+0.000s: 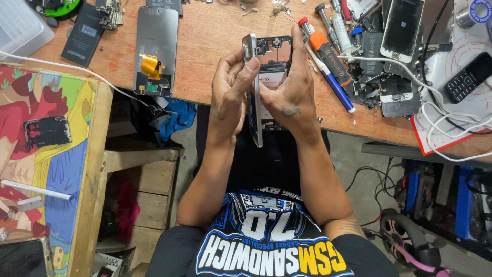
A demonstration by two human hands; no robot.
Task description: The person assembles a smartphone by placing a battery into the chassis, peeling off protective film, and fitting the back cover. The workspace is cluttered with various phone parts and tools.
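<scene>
Opened phone frame point(262, 77), thin metal-edged slab, is gripped by left hand point(229, 92) and right hand point(290, 90).

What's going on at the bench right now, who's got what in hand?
A person holds an opened phone upright at the wooden table's edge, left hand gripping its metal frame, right hand behind its exposed board. A separated screen panel lies face down to the left; an orange-handled screwdriver lies to the right.

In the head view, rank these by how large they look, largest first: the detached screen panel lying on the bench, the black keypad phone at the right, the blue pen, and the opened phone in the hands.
1. Detached screen panel.
2. Opened phone, though it is nearer the camera and partly covered by both hands, so this rank is unsure.
3. Blue pen, long but thin.
4. Black keypad phone.
</scene>
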